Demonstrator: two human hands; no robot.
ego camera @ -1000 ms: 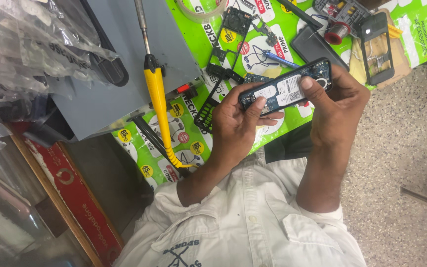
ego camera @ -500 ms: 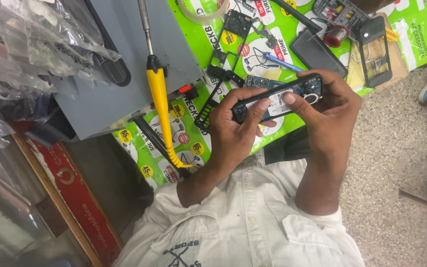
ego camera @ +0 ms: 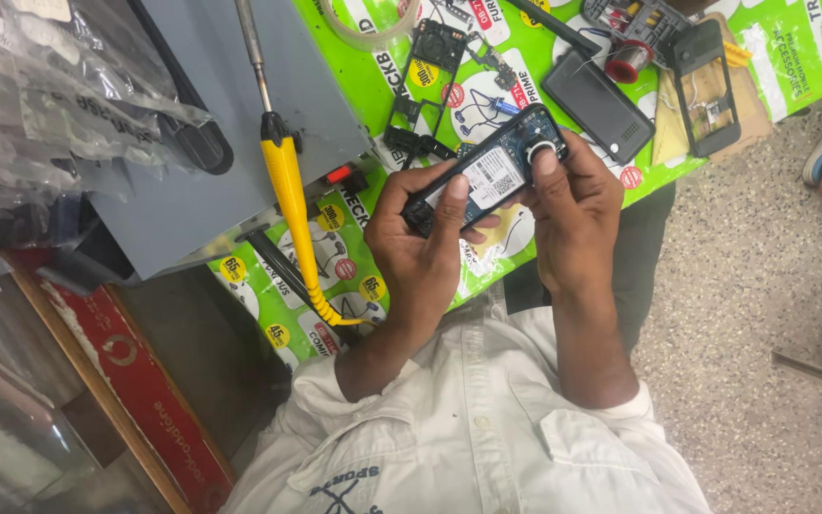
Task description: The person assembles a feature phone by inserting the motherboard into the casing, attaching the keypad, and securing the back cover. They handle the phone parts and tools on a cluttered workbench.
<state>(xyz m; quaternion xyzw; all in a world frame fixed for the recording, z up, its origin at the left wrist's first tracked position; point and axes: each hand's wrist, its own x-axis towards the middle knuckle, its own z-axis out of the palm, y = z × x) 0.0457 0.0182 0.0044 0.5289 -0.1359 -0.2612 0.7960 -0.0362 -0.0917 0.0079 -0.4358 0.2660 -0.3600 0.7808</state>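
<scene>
Dark plastic shows between both hands at the centre of the frame: an opened phone body (ego camera: pixel 489 171), back cover off, with a white label and a round part exposed. The left hand (ego camera: pixel 425 249) has its grip closed around the phone's lower left end, thumb lying across the label. The right hand (ego camera: pixel 573 214) is closed on the upper right end, its thumb pressing beside the round part. The phone is held just above the green printed surface (ego camera: pixel 387 71). Left of the hands, a yellow-handled soldering iron (ego camera: pixel 287 190) leans over a grey box (ego camera: pixel 197 195). At the upper right lie a dark keypad phone (ego camera: pixel 599 107), a black phone frame (ego camera: pixel 706 86) and a solder spool (ego camera: pixel 628 62). Clear plastic bags (ego camera: pixel 40 86) fill the upper left.
</scene>
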